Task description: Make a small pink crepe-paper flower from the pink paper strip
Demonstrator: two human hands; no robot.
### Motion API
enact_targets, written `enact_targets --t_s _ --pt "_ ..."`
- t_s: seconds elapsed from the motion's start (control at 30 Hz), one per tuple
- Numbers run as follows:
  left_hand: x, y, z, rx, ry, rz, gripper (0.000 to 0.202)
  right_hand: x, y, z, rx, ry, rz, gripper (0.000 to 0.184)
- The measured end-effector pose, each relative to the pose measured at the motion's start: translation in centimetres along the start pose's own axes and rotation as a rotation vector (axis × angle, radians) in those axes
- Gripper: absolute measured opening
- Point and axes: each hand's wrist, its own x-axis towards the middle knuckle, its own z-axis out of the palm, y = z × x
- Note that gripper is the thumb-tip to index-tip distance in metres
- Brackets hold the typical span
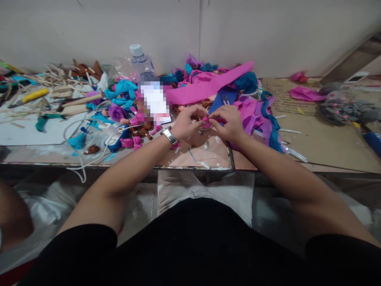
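Both my hands meet over the middle of the worktable (193, 157). My left hand (187, 123), with a metal watch (170, 136) on its wrist, and my right hand (228, 124) pinch a small pink crepe-paper piece (206, 121) between their fingertips. Both sets of fingers are curled around it. Behind the hands lies a long pink crepe-paper strip (210, 85), and to the right a pile of pink, purple and blue crepe paper (256, 115).
A plastic water bottle (140, 60) stands at the back. Finished paper flowers (116, 112), wooden sticks (59, 85), a yellow tool (35, 94) and a white cable (77, 159) litter the left side. Cardboard (309, 135) covers the right, with grey items (342, 105) on it.
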Motion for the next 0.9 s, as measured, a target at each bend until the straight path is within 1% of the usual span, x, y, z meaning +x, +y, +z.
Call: enact_targets --t_s 0.2,0.4,0.6,0.8,0.9 --pt "0.0 0.0 -0.1 -0.080 0.001 -0.054 0.065 0.1 -0.4 -0.2 0.012 0.016 -0.015 0.045" --pt "0.0 -0.1 -0.2 -0.119 -0.024 -0.077 0.062 0.0 0.4 0.1 0.017 -0.002 0.011 0.047" --pt "0.0 -0.6 0.0 -0.161 -0.058 -0.048 0.049 0.0 0.5 0.0 -0.005 -0.012 0.005 0.053" --pt "0.0 -1.1 -0.4 -0.040 -0.017 -0.018 0.019 -0.2 0.3 0.2 -0.018 0.011 -0.033 0.064" --pt "0.1 -0.8 -0.6 -0.009 -0.024 -0.017 0.018 -0.2 0.3 0.2 -0.029 0.010 -0.019 0.065"
